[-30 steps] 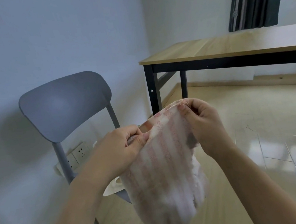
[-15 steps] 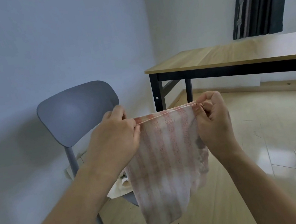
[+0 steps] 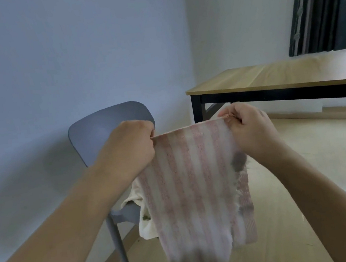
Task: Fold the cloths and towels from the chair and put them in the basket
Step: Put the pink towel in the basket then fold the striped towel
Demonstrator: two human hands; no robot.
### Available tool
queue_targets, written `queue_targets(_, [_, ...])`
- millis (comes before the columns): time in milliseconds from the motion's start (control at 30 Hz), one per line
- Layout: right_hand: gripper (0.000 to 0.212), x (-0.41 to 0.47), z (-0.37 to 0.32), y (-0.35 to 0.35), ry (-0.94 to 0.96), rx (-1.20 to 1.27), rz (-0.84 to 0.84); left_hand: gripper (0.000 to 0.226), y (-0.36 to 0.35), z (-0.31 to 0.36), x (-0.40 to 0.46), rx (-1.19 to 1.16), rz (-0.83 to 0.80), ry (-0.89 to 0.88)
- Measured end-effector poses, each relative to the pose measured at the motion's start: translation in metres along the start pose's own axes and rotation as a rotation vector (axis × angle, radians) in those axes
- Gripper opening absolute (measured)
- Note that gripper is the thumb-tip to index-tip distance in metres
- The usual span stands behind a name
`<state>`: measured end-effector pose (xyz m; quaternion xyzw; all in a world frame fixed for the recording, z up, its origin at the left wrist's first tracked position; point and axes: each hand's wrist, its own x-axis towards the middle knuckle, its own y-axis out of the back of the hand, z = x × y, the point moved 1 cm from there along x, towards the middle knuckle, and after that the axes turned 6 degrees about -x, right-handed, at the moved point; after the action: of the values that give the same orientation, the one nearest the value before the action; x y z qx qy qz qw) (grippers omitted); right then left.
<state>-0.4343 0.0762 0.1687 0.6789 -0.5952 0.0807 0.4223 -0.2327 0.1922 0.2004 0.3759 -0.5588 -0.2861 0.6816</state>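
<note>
A pink and white striped towel hangs in the air in front of the grey chair. My left hand pinches its top left corner and my right hand pinches its top right corner, so the top edge is stretched flat between them. The towel hangs doubled, with a frayed, darker patch along its right side. A cream cloth lies on the chair seat behind the towel, mostly hidden. No basket is in view.
A wooden table with black legs stands at the back right. A dark curtain hangs above it. The blue-grey wall runs along the left behind the chair. Pale wooden floor spreads to the right.
Both hands have moved apart and upward, stretching the towel's top edge straight. The view has shifted, so the chair and table sit lower and more to the right.
</note>
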Motion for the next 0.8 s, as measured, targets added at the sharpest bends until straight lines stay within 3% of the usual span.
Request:
queue_targets(133, [0.018, 0.026, -0.014, -0.004, 0.088, -0.082, -0.204, 0.014, -0.01, -0.028, 0.023, 0.046, 0.034, 0.008])
queue_targets(300, [0.024, 0.067, -0.026, -0.019, 0.182, -0.297, -0.274, 0.013, -0.014, -0.048, 0.059, 0.071, 0.122, -0.08])
queue_targets(400, [0.023, 0.097, -0.039, -0.024, 0.211, -0.364, -0.18, 0.018, -0.005, -0.05, 0.081, 0.095, 0.257, -0.132])
queue_targets(533, [0.024, 0.114, -0.06, -0.017, 0.249, -0.252, 0.032, 0.021, 0.017, -0.049, 0.093, 0.11, 0.454, -0.18])
queue_targets(633, [0.025, 0.1, -0.067, -0.01, 0.276, -0.226, 0.046, 0.021, 0.025, -0.047, 0.079, 0.161, 0.508, -0.254])
queue_targets(733, [0.02, 0.073, -0.053, -0.005, 0.224, -0.299, -0.116, 0.023, 0.016, -0.043, 0.051, 0.213, 0.403, -0.271])
queue_targets(800, [0.018, 0.05, -0.037, -0.008, 0.171, -0.376, -0.295, 0.019, -0.001, -0.036, 0.024, 0.183, 0.092, -0.198])
